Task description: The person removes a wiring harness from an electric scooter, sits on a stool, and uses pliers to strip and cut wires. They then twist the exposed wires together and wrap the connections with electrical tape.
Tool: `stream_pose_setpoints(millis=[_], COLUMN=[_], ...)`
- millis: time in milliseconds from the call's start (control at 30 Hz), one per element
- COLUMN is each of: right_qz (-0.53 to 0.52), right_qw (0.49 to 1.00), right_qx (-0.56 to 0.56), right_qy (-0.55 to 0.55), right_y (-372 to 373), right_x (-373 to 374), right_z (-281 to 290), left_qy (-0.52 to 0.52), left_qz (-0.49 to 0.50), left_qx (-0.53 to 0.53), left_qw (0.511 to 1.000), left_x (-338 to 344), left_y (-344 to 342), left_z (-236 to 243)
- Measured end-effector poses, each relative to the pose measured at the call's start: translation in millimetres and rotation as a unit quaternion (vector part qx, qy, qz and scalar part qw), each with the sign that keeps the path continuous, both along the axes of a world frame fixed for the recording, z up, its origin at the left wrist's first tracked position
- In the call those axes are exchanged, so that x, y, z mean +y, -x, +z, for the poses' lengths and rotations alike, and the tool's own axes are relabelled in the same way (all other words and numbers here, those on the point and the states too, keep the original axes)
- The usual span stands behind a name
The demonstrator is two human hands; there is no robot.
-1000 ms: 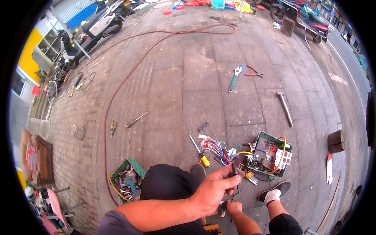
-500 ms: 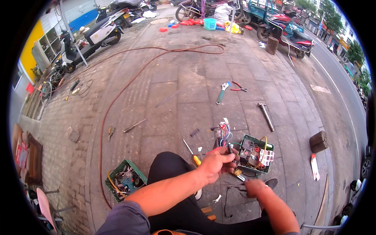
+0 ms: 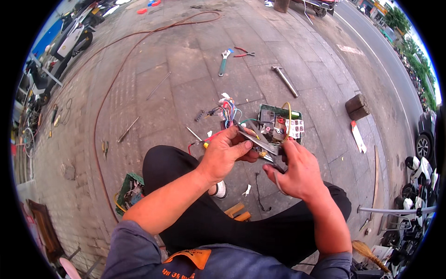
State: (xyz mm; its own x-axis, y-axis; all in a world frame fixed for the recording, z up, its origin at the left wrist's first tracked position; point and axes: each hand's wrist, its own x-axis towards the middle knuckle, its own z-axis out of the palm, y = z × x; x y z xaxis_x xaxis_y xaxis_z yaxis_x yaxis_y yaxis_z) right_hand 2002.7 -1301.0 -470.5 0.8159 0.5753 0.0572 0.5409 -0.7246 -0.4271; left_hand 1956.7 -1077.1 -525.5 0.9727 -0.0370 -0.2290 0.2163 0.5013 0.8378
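Note:
My right hand [image 3: 299,169] is closed round the dark handles of what look like scissors [image 3: 261,142], their grey blades slanting up and left. My left hand [image 3: 227,151] pinches a thin dark piece, perhaps a cable end, right at the blades; the fingers hide most of it. Just beyond my left hand lies a bundle of multicoloured wires [image 3: 228,113] with white connectors. A green crate [image 3: 299,112] of parts with a yellow handle stands behind my right hand. A screwdriver [image 3: 195,134] with a yellow handle lies by my left wrist.
Farther out on the paving lie an adjustable wrench [image 3: 224,65], red-handled pliers [image 3: 244,52] and a hammer [image 3: 284,81]. A second green crate [image 3: 123,195] stands at my left knee. A brown hose [image 3: 96,139] curves along the left. At right is a wooden block [image 3: 357,107].
My right hand has risen from near the ground to my left hand, bringing the scissors' blades against the piece held there. The view has tilted down and shifted right.

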Motion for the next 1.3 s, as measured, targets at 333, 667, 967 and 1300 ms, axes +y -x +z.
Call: stream_pose_setpoints(millis=[333,667,967,1300], right_qz=[-0.021,-0.004,0.015,-0.008], right_qw=[0.995,1.000,0.991,0.978], right_qx=[-0.095,0.001,0.120,0.112], right_qy=[0.005,-0.007,-0.065,-0.173], right_y=[3.5,11.9,17.1,14.2], right_x=[8.8,-7.1,-8.7,-16.6], right_z=[-44.8,-49.1,-44.2,-25.5], left_qy=[-0.052,-0.341,-0.305,-0.096], left_qz=[-0.031,-0.036,-0.051,-0.054], left_qx=[-0.015,-0.148,-0.202,-0.111], left_qw=[0.998,0.928,0.929,0.988], left_x=[-9.9,-4.4,8.3,-7.5], left_y=[6.8,0.3,-5.0,-10.5], left_z=[-12.7,-13.8,-20.7,5.0])
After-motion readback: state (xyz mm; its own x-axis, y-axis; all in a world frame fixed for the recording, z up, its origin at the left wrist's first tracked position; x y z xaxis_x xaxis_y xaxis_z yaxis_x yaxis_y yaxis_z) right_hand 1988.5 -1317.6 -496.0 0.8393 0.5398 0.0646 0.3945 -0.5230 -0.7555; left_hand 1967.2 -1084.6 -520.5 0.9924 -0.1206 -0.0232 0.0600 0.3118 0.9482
